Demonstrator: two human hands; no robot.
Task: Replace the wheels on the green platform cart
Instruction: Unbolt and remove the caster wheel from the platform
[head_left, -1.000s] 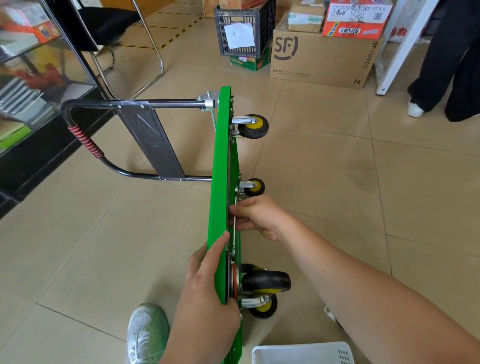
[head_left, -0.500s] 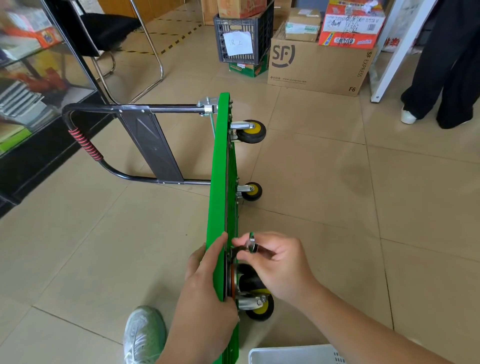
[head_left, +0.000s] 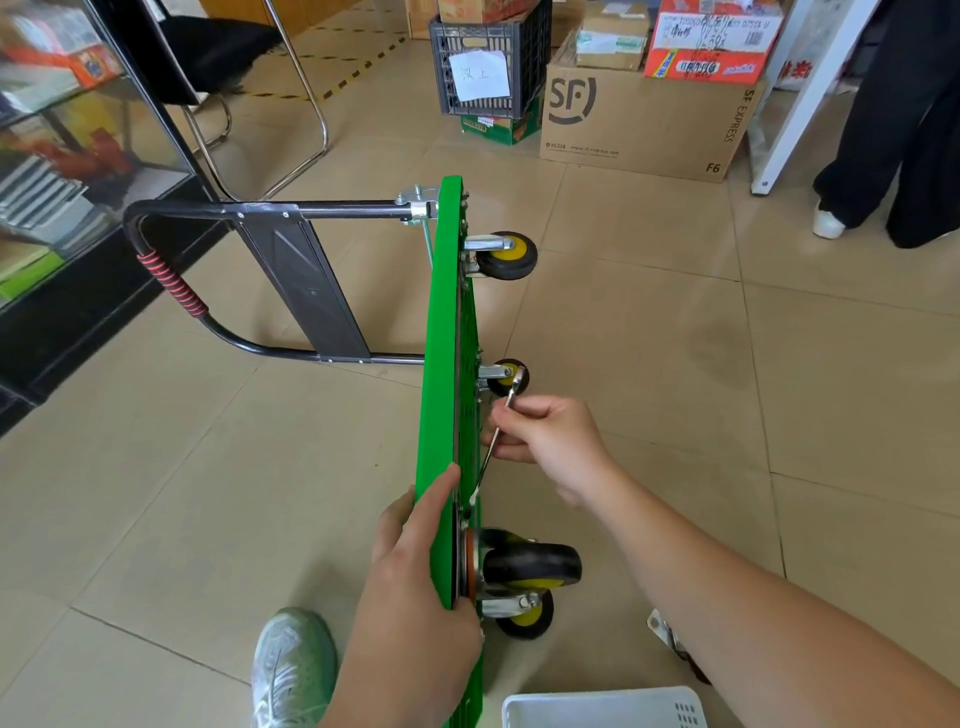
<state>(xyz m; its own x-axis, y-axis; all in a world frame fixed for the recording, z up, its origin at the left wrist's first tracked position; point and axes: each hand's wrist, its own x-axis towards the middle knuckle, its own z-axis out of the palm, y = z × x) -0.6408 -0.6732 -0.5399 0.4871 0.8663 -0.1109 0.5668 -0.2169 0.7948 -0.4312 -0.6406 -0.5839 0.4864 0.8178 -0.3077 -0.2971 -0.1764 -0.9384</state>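
Cart (head_left: 441, 338) stands on edge; left hand (head_left: 415, 597) grips cart's upper rim; right hand (head_left: 556, 441) fingers pinch wrench (head_left: 483, 470) against cart's underside.

green platform cart (head_left: 441, 364) is stood on edge on the floor (head_left: 675, 364), deck vertical, black handle (head_left: 260, 212) laid out left. Four black yellow-hubbed wheels (head_left: 511, 257) are pointed right; slim wrench (head_left: 496, 436) is angled along underside

The right hand (head_left: 558, 441), a second ago pressed bare against the underside of the cart (head_left: 441, 364), now sits farther out and pinches a wrench (head_left: 488, 462) by its shaft, its lower end just above the near wheel (head_left: 530, 564).
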